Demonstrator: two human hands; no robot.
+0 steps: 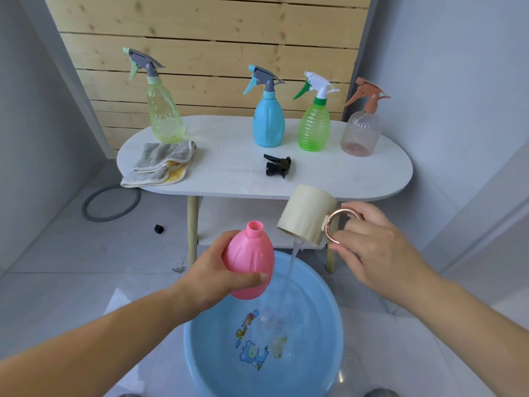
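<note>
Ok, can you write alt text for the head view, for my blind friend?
The right hand tips a cream mug, pouring water into a blue basin; the left hand holds an open pink bottle beside the mug.

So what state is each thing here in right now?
Pink bottle, uncapped, gripped by left hand.
Cream mug, tipped, pouring water, held by right hand.
Blue basin, catching the water.
Black spray head, detached, lying on table.
Grey cloth, folded.
Yellow bottle, upright, capped.
Blue bottle, upright, capped.
Green bottle, upright, capped.
Clear bottle, upright, capped.
</note>
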